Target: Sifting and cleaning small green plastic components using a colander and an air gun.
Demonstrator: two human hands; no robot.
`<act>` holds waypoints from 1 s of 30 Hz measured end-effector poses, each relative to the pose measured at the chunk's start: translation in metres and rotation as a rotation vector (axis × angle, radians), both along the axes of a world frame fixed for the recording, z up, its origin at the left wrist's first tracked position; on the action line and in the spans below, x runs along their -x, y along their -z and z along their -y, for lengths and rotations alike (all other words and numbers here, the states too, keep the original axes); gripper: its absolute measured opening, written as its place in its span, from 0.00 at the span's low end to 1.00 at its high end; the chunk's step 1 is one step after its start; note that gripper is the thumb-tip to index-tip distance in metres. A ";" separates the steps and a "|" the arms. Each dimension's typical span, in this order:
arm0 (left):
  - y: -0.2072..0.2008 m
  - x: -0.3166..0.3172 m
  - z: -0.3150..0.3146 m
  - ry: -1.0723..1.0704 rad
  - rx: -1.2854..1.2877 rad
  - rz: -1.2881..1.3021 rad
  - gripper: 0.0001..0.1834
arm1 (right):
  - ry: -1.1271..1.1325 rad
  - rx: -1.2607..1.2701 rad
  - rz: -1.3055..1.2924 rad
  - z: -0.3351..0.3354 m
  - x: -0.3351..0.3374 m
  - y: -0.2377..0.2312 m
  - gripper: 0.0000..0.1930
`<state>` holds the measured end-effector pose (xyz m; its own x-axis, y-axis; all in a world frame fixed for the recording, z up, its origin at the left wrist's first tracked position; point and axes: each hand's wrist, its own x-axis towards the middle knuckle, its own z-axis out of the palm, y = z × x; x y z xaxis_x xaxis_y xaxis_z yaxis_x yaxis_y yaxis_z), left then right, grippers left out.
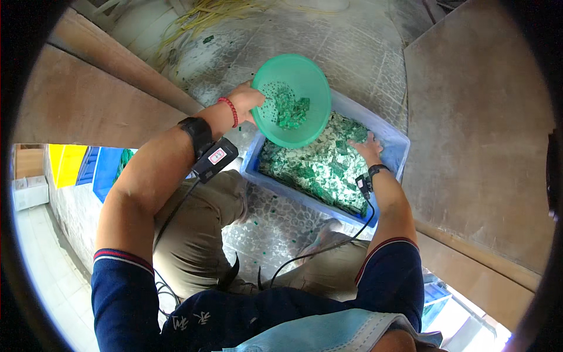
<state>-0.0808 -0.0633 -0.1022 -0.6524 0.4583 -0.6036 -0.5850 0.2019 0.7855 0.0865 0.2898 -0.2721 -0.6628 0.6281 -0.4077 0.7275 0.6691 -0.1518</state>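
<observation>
My left hand (247,100) grips the left rim of a round green plastic colander (317,88), fingers closed round the edge. The colander is tilted over the far left part of a blue plastic crate (399,139). Inside it lies a small heap of flat green pieces (291,111). Many more flat green and pale shiny pieces (328,154) fill the crate. My right hand (369,148) reaches into the crate near its right wall, fingers spread on the pieces. Its fingertips are partly hard to make out, and nothing shows held in them.
Brown wooden boards stand on the left (99,88) and right (481,117). Yellow strips (202,20) lie on the far floor. Yellow (65,163) and blue bins (107,170) are at the left. Cables run from devices on both wrists. Green scraps dot the patterned floor (258,234).
</observation>
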 end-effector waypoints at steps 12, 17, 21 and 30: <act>-0.019 -0.005 -0.003 -0.001 0.036 0.038 0.31 | -0.119 0.012 0.036 0.012 -0.003 -0.011 0.56; -0.014 -0.006 -0.002 -0.025 0.041 -0.006 0.30 | -0.096 0.022 0.108 0.005 0.012 -0.002 0.60; -0.012 -0.004 -0.001 0.000 0.086 0.018 0.31 | -0.153 0.041 0.157 0.003 0.016 -0.005 0.60; -0.020 -0.012 -0.004 -0.043 0.059 -0.092 0.23 | -0.262 0.026 0.140 0.016 0.018 -0.017 0.56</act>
<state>-0.0690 -0.0594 -0.0820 -0.7249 0.3937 -0.5652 -0.5198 0.2257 0.8239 0.0686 0.2739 -0.2549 -0.7368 0.4313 -0.5207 0.5459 0.8339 -0.0818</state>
